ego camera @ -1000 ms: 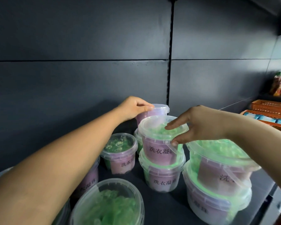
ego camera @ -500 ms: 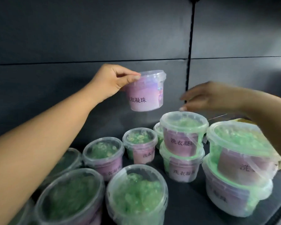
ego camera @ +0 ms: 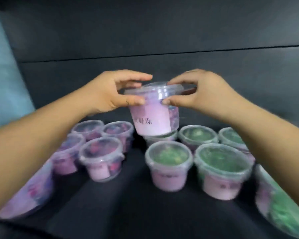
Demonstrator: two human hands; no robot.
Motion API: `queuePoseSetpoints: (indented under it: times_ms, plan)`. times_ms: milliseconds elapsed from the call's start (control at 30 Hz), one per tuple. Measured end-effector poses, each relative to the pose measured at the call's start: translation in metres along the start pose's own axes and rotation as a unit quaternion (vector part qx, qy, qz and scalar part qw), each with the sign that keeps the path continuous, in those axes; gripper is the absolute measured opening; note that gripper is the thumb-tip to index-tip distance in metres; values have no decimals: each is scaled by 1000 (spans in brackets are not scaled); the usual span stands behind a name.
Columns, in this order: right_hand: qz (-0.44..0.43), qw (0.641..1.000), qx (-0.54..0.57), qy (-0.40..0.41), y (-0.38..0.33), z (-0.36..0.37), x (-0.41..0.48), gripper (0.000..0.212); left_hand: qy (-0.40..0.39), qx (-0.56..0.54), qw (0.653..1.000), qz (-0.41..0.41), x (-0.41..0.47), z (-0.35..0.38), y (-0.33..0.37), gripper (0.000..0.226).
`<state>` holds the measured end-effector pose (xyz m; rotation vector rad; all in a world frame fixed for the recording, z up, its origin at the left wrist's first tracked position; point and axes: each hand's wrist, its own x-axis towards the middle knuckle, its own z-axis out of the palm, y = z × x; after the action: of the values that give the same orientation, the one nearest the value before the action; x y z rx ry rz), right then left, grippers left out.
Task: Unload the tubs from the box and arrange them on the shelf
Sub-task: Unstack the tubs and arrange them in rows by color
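A clear tub with pink-purple contents and a pink label (ego camera: 152, 116) hangs in the air above the dark shelf (ego camera: 131, 195). My left hand (ego camera: 109, 94) grips its rim from the left, thumb in front and fingers over the lid. From the right, my right hand (ego camera: 198, 94) pinches the same rim. Right under the held tub stands another tub (ego camera: 160, 138), mostly hidden by it. Several purple-filled tubs (ego camera: 100, 161) stand on the shelf to the left, and several green-filled tubs (ego camera: 168, 165) to the right.
The shelf's dark back panel (ego camera: 145, 31) rises just behind the tubs. A pale blue surface (ego camera: 2, 75) shows at the far left. Larger tubs sit at the lower left (ego camera: 33, 192) and the lower right (ego camera: 283, 204). The image is blurred by motion.
My left hand has carried the purple tub leftward along the shelf and lowered it. My right hand has come over and taken hold of its rim. The view has shifted left.
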<state>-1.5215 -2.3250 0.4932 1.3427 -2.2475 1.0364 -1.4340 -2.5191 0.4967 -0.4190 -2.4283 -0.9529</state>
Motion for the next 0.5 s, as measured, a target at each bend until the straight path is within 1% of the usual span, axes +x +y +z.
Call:
queuePoseSetpoints:
  times_ms: [33,67,133,167,200,267,333,367,433,500]
  plan:
    - [-21,1000,0,-21,-13,17,2,37,-13,3,1000,-27,-19,-11,-3,67]
    - [-46,997,1,-58,-27,34,3,39,-20,20,998,-55,-42,-21,-7,69]
    - [-74,984,-1,-161,-44,57,-2,46,-14,65,994,-87,-79,-32,-11,69]
    - [-68,977,11,-200,-46,62,-6,51,-13,91,992,-87,-96,-34,-13,65]
    - [-45,974,31,-222,-45,63,-9,54,-12,114,990,-81,-109,-34,-14,56]
    - [6,971,54,-231,-36,70,-13,54,5,128,988,-86,-133,-33,-13,34]
    - [41,970,8,-240,-21,85,-14,49,24,102,990,-95,-151,-31,-9,28]
    - [55,967,-29,-246,-14,93,-14,50,22,100,991,-87,-157,-29,-7,30]
    - [73,962,-90,-246,-4,108,-17,58,-3,112,992,-56,-170,-24,-7,42]
    - [85,959,-123,-242,3,119,-21,66,-39,110,991,-62,-183,-19,-11,46]
